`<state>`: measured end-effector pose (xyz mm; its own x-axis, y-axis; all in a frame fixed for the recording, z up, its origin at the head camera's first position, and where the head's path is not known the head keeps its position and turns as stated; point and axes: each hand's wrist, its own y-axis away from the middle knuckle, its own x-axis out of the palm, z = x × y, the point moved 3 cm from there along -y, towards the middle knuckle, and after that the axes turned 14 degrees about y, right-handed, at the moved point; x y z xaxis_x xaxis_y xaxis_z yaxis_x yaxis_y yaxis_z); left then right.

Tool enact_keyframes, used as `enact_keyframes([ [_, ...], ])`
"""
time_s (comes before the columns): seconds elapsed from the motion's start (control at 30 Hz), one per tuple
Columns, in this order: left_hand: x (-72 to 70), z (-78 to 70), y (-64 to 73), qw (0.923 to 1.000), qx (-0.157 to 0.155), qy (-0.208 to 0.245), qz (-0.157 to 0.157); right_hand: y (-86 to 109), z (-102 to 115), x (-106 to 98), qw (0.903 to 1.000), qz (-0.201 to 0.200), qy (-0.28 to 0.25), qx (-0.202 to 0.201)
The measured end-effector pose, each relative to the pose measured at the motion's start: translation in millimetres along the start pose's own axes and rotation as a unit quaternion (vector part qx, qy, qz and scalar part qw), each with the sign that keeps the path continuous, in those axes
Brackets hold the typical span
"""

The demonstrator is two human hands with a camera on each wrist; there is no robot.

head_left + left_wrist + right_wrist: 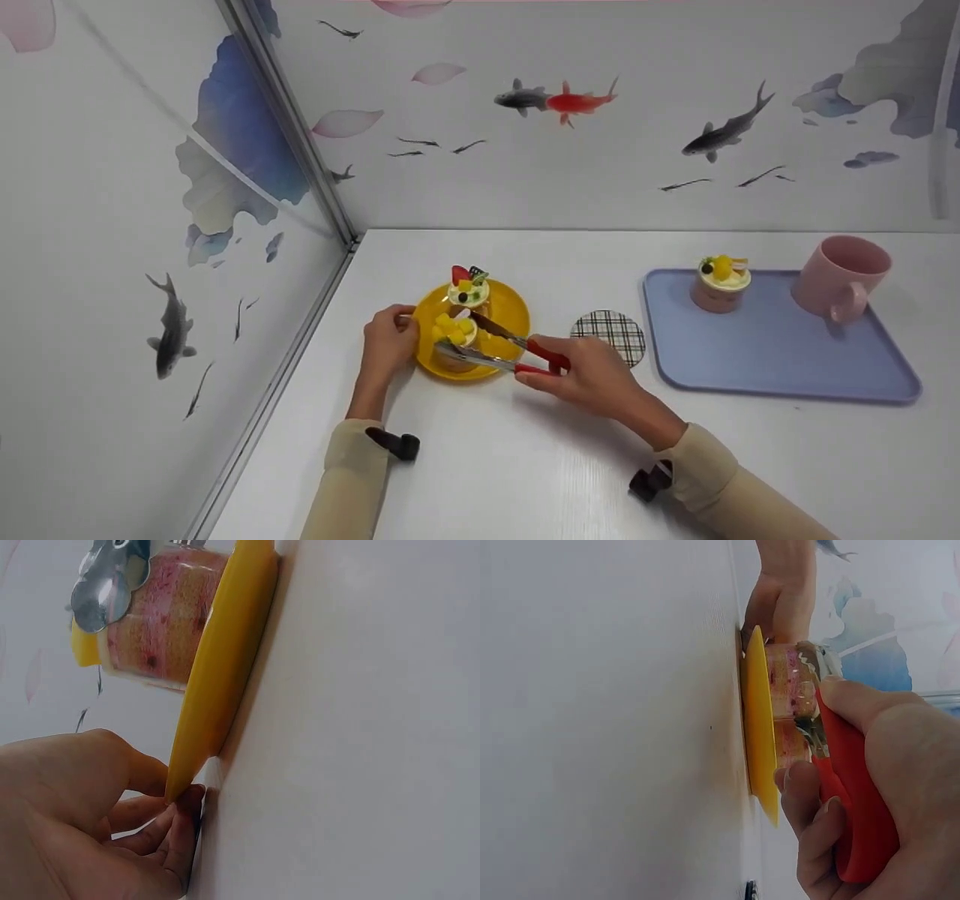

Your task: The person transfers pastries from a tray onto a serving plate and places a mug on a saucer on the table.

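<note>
No legible text, label, brand, number or sign found in the head view or in either wrist view.

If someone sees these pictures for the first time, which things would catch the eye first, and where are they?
Probably the bright yellow plate first, left of centre on the white table, bearing two fruit-topped cakes and held at its rim by the left hand. Next come the red-handled tongs in the right hand, their tips at the nearer cake. Further right, a pink mug stands on a blue tray.
</note>
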<state>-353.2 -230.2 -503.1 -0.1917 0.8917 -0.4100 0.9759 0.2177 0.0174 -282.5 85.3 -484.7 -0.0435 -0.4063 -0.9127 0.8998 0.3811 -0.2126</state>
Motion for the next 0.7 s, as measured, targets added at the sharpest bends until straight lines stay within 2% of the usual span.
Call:
enact_keyframes([
  [0.1, -0.6, 0.0, 0.1, 1.0000, -0.002, 0.003, 0.000, -4.7, 2.8, 3.1, 1.0000, 0.000, 0.000, -0.002],
  [0.27, -1.9, 2.5, -0.8, 0.9994, -0.029, 0.020, 0.001, -11.6, 6.1, 7.0, 0.9999, 0.007, -0.007, 0.005],
  [0.47, -2.4, 0.9, -3.1, 0.9994, -0.024, 0.023, -0.002, -20.2, 8.5, 9.6, 0.9999, 0.007, -0.006, 0.007],
  [0.7, -3.5, 0.8, -2.8, 0.9988, -0.043, 0.025, -0.001, -25.9, 8.9, 14.5, 0.9993, 0.022, -0.026, 0.012],
])
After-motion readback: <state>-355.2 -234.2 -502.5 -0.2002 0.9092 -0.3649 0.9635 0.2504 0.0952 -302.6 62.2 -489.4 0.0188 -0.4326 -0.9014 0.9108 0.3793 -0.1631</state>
